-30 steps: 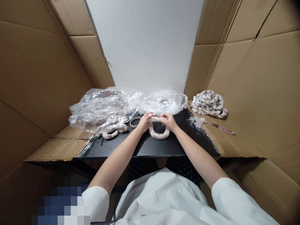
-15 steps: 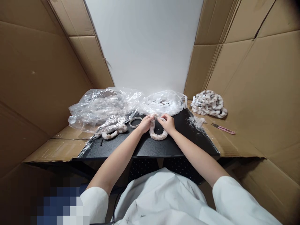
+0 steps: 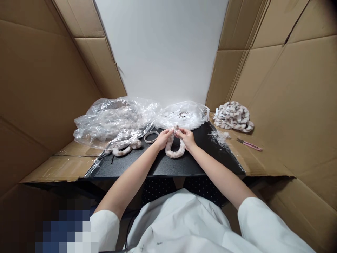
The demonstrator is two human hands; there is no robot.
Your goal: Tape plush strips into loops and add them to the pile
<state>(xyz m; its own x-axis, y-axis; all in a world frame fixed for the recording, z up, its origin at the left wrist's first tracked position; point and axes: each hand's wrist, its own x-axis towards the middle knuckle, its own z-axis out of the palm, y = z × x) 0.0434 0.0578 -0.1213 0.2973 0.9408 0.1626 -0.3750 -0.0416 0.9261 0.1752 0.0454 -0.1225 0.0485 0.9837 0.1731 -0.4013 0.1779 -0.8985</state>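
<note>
On the black desk [image 3: 168,167], a furry pink band [image 3: 173,151] lies bent into a U, its long axis running away from the person, its 2 ends pointing to the far side. The left hand [image 3: 162,138] and right hand [image 3: 187,137] each pinch 1 end, nearly touching. Left of the band lie a plain hoop [image 3: 151,136] and another furry piece [image 3: 123,150]; beyond it, plastic bags [image 3: 118,119].

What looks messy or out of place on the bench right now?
Loose fluff is scattered on the black table's right edge, near the pink snips. A bare band lies beside the left hand. Nothing looks damaged.
</note>
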